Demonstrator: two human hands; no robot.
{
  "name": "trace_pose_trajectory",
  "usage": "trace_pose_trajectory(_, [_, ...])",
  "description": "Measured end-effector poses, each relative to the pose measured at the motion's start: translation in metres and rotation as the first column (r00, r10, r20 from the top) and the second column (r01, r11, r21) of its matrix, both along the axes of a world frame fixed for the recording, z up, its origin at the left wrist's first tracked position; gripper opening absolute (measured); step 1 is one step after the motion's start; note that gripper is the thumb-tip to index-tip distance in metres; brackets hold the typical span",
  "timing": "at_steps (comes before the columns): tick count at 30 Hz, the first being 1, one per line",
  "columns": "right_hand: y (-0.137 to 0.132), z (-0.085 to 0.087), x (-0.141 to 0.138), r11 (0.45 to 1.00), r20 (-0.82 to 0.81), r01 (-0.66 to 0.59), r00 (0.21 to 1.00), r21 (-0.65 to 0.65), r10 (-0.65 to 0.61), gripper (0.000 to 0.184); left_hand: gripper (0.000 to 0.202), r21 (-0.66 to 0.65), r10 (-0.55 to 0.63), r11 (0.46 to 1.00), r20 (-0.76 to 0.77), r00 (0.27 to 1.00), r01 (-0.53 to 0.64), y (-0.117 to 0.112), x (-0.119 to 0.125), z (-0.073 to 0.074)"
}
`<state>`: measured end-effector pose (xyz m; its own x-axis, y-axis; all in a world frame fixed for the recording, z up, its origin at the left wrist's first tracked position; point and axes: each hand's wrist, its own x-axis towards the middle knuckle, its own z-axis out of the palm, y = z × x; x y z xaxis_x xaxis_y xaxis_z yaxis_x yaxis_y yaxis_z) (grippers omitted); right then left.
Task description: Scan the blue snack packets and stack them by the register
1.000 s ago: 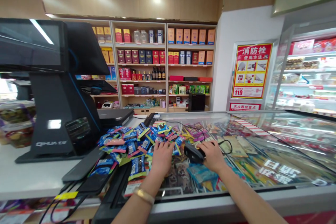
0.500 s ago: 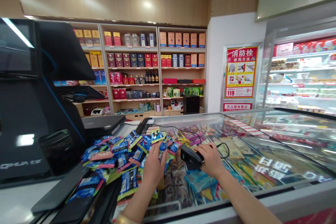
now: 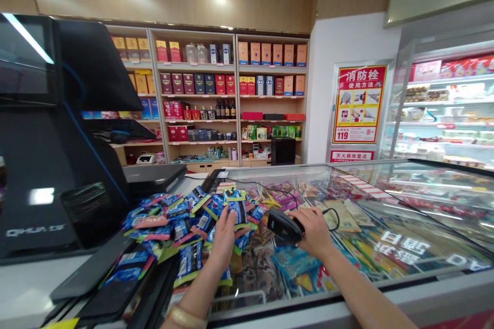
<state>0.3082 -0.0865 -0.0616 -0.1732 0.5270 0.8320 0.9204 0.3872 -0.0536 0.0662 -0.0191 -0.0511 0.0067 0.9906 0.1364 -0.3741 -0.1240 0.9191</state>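
Observation:
A small blue snack packet [image 3: 236, 212] with a green edge is pinched in the fingers of my left hand [image 3: 224, 234], lifted at the right side of the pile. My right hand [image 3: 313, 231] is wrapped round a black handheld barcode scanner [image 3: 284, 226], whose front points left toward the packet. Scanner and packet are apart. Many similar blue, green and pink snack packets [image 3: 179, 216] lie heaped beside my left hand, partly on the glass freezer lid [image 3: 266, 295] and partly on dark flat devices to the left. My palms hide part of the fingers.
A black checkout terminal [image 3: 38, 164] stands close on the left, with a black box-like unit [image 3: 152, 177] behind the pile. The scanner's cable [image 3: 270, 190] trails over the freezer glass. Shelves of boxed goods [image 3: 195, 84] line the back wall; a lit chiller [image 3: 451, 108] is at right.
My left hand has taken hold of a blue packet and raised it, turning its face up. The scanner has tilted slightly in my right hand. The view has shifted a little.

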Motion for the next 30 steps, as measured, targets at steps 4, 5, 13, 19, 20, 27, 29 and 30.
trace_pose_trajectory(4, [-0.001, 0.001, 0.000, 1.000, 0.000, -0.012, 1.000, -0.007, 0.012, 0.031, 0.054, 0.059, 0.010, 0.998, -0.193, 0.981, 0.002, -0.001, 0.001, 0.002])
trace_pose_trajectory(5, [-0.002, 0.002, 0.000, 1.000, 0.002, -0.016, 1.000, -0.003, 0.016, 0.031, 0.054, 0.098, 0.008, 0.995, -0.248, 0.969, 0.017, -0.002, 0.000, 0.003])
trace_pose_trajectory(13, [-0.003, 0.004, -0.003, 1.000, 0.004, -0.027, 1.000, 0.015, 0.027, 0.028, 0.026, 0.444, 0.220, 0.895, -0.520, 0.826, 0.040, -0.009, -0.005, 0.009])
trace_pose_trajectory(19, [-0.005, 0.007, -0.003, 0.998, 0.026, -0.064, 0.998, 0.000, 0.064, 0.024, 0.032, 0.596, 0.388, 0.799, -0.608, 0.693, 0.076, -0.002, -0.005, 0.004])
trace_pose_trajectory(20, [-0.006, 0.008, -0.003, 0.997, 0.035, -0.083, 0.996, 0.001, 0.083, 0.024, 0.034, 0.604, 0.392, 0.792, -0.619, 0.681, 0.093, -0.002, -0.006, 0.003])
trace_pose_trajectory(27, [-0.011, 0.011, -0.010, 0.981, 0.146, -0.195, 0.970, -0.017, 0.195, 0.026, 0.046, 0.581, 0.352, 0.787, -0.699, 0.623, 0.207, -0.009, -0.008, 0.009])
trace_pose_trajectory(29, [-0.011, 0.011, -0.013, 0.980, 0.133, -0.195, 0.971, -0.022, 0.197, 0.024, 0.049, 0.587, 0.354, 0.767, -0.725, 0.591, 0.259, -0.012, -0.008, 0.011])
trace_pose_trajectory(30, [-0.011, 0.011, -0.014, 0.981, 0.123, -0.191, 0.974, -0.024, 0.192, 0.022, 0.050, 0.593, 0.362, 0.756, -0.731, 0.578, 0.276, -0.012, -0.008, 0.011])
